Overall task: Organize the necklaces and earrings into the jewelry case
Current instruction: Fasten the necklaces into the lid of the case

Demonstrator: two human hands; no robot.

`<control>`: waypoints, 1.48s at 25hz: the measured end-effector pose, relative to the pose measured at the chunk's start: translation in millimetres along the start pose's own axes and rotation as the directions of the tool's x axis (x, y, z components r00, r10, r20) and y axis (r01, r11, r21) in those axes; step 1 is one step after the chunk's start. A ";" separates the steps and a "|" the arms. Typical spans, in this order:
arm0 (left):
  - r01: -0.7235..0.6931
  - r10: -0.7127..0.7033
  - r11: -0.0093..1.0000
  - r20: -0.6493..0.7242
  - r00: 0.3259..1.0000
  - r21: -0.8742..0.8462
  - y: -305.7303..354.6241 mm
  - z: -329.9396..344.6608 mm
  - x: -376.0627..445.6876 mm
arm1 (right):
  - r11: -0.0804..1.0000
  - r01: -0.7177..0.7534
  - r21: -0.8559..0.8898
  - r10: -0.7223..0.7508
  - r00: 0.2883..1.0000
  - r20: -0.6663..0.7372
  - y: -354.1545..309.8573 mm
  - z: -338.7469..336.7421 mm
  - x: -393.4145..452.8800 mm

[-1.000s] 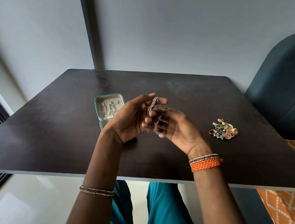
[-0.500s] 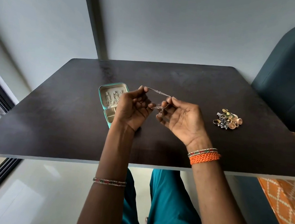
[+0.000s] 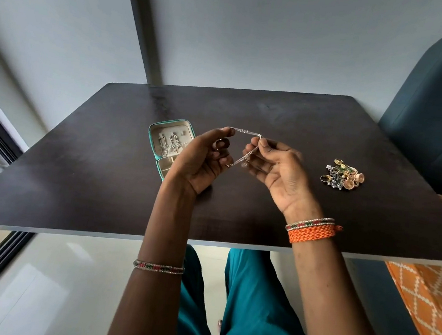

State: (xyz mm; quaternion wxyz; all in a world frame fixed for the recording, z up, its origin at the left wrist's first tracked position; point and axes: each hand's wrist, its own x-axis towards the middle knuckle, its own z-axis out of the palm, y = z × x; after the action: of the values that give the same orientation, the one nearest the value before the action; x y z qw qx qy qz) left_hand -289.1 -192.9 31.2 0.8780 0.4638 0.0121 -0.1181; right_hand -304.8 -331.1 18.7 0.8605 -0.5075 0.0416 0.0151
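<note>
Both hands still hold the necklace (image 3: 246, 133) stretched between left hand (image 3: 201, 162) and right hand (image 3: 278, 168).

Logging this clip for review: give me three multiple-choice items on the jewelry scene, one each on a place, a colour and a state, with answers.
1. Where is the earring pile?
A. Inside the case
B. On the table, right of the hands
C. On the chair

2. What colour is the jewelry case rim?
A. Teal
B. Red
C. White

3. What state is the silver necklace in?
A. Lying in the case
B. Flat on the table
C. Held between both hands

Answers: B, it lies loose beyond the right hand; A, the open case's edge is teal; C, the left hand and right hand each pinch it.
</note>
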 end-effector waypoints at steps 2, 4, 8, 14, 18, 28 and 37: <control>-0.021 0.021 0.999 -0.008 1.000 0.025 1.1 -1.4 0.1 | 0.990 0.069 -0.120 -0.074 0.997 -0.032 0.2 -0.7 -2.0; -0.028 0.028 0.996 0.008 1.000 0.079 4.5 -2.7 -0.5 | 0.973 0.127 -0.190 -0.145 0.986 -0.084 1.2 -1.8 -3.0; 0.032 -0.039 0.997 0.097 0.994 0.072 9.6 -6.2 -3.3 | 0.953 0.164 -0.256 -0.202 0.971 -0.127 -3.4 -7.0 -1.4; 0.089 -0.107 0.991 0.184 0.977 0.102 12.0 -3.0 -8.1 | 0.976 0.042 -0.211 -0.010 0.988 0.152 16.5 3.1 -1.3; 0.080 -0.108 0.984 0.176 0.978 0.157 15.7 -2.9 -8.7 | 0.991 0.083 -0.102 -0.074 0.993 0.091 16.9 1.4 -1.8; 0.093 -0.035 0.897 0.141 0.989 -0.432 9.5 -6.2 3.4 | 0.920 0.067 0.387 -0.012 0.990 -0.143 7.0 2.8 2.2; -0.096 0.099 0.992 0.043 0.994 -0.082 -12.7 3.0 9.8 | 0.096 0.434 -0.896 -0.120 0.898 0.423 -15.3 11.5 -17.4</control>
State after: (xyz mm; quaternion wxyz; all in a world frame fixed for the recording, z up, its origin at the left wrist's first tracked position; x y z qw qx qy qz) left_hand -282.6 -204.2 21.3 0.9005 0.4256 -0.0266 -0.0855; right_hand -320.5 -328.1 39.1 0.3091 -0.9316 -0.1805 -0.0636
